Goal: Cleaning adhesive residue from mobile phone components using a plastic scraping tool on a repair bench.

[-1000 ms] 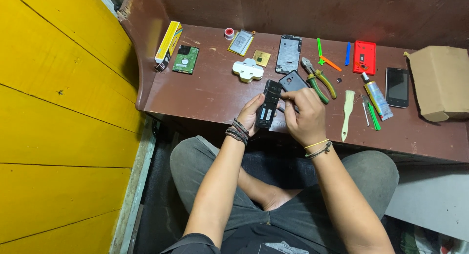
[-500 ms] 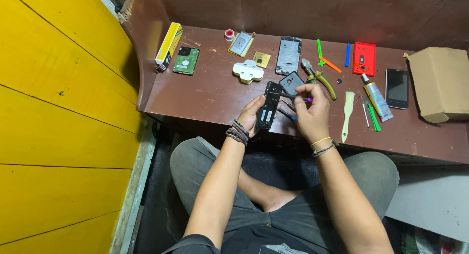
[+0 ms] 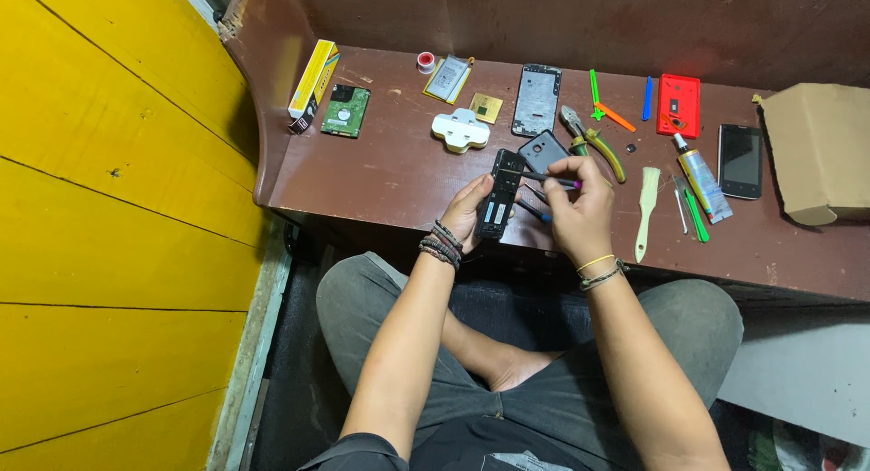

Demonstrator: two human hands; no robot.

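Observation:
My left hand holds a small black phone body upright by its lower half, its opened back facing me. My right hand pinches a thin screwdriver whose tip rests at the top of the phone. A dark back cover lies on the brown table just behind the phone. Both wrists wear bracelets.
On the table lie a green circuit board, yellow box, white plastic piece, phone frame, pliers, red case, glue tube, brush, black phone and cardboard box. A yellow wall stands left.
My right hand has shifted a little right and lifted the screwdriver across the top of the phone; the left hand keeps the phone in nearly the same place.

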